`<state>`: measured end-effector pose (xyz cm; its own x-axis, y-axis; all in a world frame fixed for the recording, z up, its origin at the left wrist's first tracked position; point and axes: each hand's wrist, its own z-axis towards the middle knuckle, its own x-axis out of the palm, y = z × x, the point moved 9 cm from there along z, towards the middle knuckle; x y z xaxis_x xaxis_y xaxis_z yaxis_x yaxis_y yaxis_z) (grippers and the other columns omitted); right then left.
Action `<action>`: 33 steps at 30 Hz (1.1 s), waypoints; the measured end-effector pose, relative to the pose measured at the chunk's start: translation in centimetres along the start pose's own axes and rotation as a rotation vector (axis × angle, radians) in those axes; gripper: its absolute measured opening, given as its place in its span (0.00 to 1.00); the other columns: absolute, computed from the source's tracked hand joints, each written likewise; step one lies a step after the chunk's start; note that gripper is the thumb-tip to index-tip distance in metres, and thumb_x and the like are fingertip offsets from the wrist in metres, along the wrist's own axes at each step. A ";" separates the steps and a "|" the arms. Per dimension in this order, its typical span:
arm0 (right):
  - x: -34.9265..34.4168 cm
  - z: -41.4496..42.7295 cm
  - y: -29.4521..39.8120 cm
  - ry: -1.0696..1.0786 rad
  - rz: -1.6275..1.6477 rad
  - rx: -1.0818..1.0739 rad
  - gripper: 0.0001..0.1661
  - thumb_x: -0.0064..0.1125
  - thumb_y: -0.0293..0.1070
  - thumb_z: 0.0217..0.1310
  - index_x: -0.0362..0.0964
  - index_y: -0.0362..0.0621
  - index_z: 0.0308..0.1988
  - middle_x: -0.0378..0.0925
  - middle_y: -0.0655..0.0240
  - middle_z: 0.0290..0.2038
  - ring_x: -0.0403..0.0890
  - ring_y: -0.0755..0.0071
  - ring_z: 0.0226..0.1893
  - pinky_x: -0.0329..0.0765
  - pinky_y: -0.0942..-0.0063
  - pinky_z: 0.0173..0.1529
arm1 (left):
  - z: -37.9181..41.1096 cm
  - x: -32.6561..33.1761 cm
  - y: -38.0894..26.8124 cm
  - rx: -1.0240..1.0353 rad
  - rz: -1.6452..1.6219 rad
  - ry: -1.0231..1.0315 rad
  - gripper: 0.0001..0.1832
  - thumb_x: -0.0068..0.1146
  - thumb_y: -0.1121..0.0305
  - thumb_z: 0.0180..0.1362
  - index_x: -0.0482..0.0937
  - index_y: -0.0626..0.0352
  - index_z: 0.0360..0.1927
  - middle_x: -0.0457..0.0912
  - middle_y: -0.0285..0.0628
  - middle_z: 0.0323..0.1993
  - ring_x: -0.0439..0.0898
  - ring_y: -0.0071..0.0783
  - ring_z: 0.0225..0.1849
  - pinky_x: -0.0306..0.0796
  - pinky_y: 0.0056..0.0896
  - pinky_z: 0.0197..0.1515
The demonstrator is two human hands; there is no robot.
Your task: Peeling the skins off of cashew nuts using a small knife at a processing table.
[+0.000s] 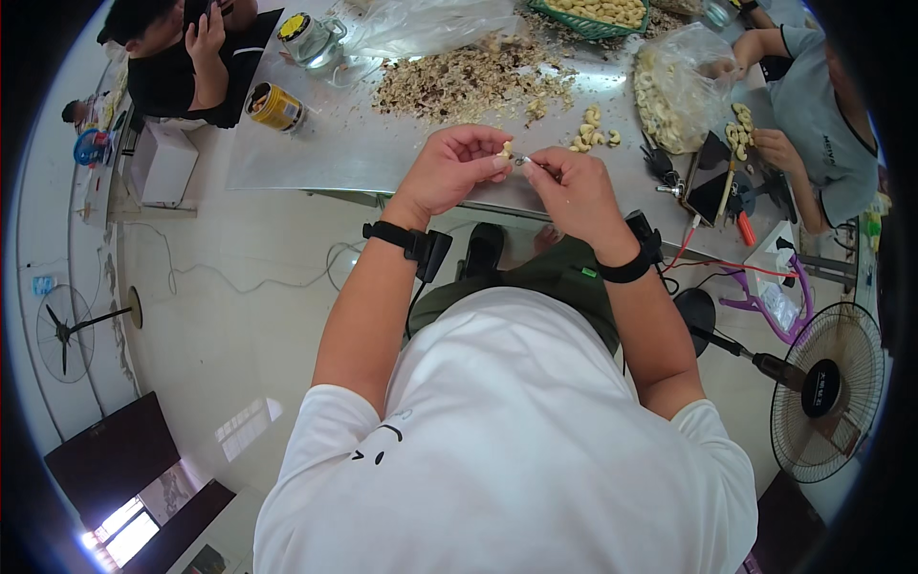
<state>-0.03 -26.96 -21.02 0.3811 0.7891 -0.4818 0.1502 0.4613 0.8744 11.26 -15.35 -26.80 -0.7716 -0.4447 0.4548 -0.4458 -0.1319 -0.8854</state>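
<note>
Between thumb and fingertips, my left hand (459,163) holds a pale cashew nut (506,150) above the near edge of the metal table (330,154). My right hand (574,188) grips a small metal tool (522,161), its tip close beside the nut; whether they touch I cannot tell. Most of the tool is hidden by my fingers. Beyond my hands lies a heap of cashew skins and fragments (466,82). To its right sits a small group of peeled cashews (589,130).
A clear plastic bag of cashews (663,100) and a phone (706,179) lie at right, by a co-worker's hand (778,151). At left stand a yellow tin (275,107) and a glass jug (312,43). A green basket (595,25) holds nuts. A pedestal fan (825,391) stands right.
</note>
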 end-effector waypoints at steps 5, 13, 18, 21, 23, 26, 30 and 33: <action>-0.1 0.0 0.2 0.001 -0.027 0.000 0.10 0.65 0.33 0.63 0.82 0.37 0.37 0.81 0.54 0.24 0.81 0.60 0.21 0.75 0.66 0.30 | 0.1 0.1 0.0 0.003 -0.009 0.019 0.15 0.63 0.83 0.62 0.81 0.65 0.52 0.85 0.40 0.42 0.85 0.26 0.42 0.82 0.27 0.48; -0.7 0.0 0.5 0.008 -0.069 -0.039 0.09 0.64 0.33 0.63 0.82 0.37 0.36 0.80 0.54 0.23 0.80 0.56 0.22 0.75 0.65 0.30 | 0.3 -0.2 0.0 0.050 -0.004 0.024 0.16 0.64 0.85 0.59 0.80 0.63 0.50 0.84 0.38 0.42 0.85 0.24 0.42 0.81 0.28 0.50; -0.3 0.1 0.8 0.041 -0.049 -0.046 0.10 0.64 0.33 0.62 0.82 0.36 0.36 0.80 0.54 0.23 0.80 0.59 0.21 0.75 0.66 0.30 | 0.3 -0.2 0.0 0.054 -0.036 0.018 0.16 0.64 0.85 0.59 0.80 0.64 0.50 0.85 0.39 0.42 0.85 0.25 0.44 0.81 0.28 0.51; -0.1 0.2 0.5 0.049 -0.039 -0.027 0.10 0.64 0.33 0.62 0.82 0.36 0.36 0.80 0.54 0.23 0.79 0.60 0.21 0.75 0.66 0.30 | 0.3 -0.1 0.0 0.039 -0.029 0.020 0.16 0.64 0.85 0.59 0.80 0.65 0.51 0.85 0.40 0.43 0.86 0.26 0.44 0.81 0.28 0.51; -0.1 0.3 0.6 0.046 -0.041 -0.033 0.09 0.64 0.33 0.62 0.82 0.36 0.36 0.79 0.54 0.23 0.79 0.60 0.21 0.74 0.66 0.29 | 0.2 -0.2 0.1 0.022 -0.013 0.020 0.16 0.64 0.85 0.59 0.80 0.65 0.51 0.85 0.40 0.43 0.86 0.26 0.44 0.81 0.28 0.52; -0.2 0.4 0.5 0.035 -0.049 -0.044 0.10 0.64 0.33 0.62 0.82 0.36 0.35 0.79 0.55 0.22 0.79 0.60 0.20 0.74 0.66 0.29 | 0.2 -0.3 0.3 0.006 0.006 0.014 0.17 0.64 0.85 0.59 0.80 0.66 0.51 0.85 0.40 0.43 0.86 0.26 0.43 0.81 0.28 0.52; -0.4 0.3 0.8 0.028 -0.052 -0.032 0.10 0.64 0.33 0.62 0.82 0.36 0.35 0.79 0.55 0.22 0.79 0.59 0.20 0.74 0.66 0.29 | 0.1 -0.2 0.2 0.007 -0.010 0.016 0.17 0.65 0.85 0.59 0.81 0.65 0.51 0.85 0.39 0.43 0.85 0.25 0.43 0.81 0.28 0.51; -0.2 0.1 0.5 0.037 -0.034 -0.025 0.10 0.64 0.33 0.62 0.82 0.37 0.35 0.79 0.55 0.22 0.79 0.58 0.20 0.75 0.66 0.29 | 0.2 -0.2 0.0 0.032 -0.005 0.015 0.17 0.65 0.85 0.58 0.81 0.65 0.51 0.85 0.38 0.43 0.84 0.24 0.43 0.80 0.26 0.51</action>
<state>0.10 -26.95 -20.45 0.3422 0.7870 -0.5134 0.1393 0.4979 0.8560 11.49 -15.41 -26.93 -0.7763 -0.4307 0.4602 -0.4351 -0.1621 -0.8857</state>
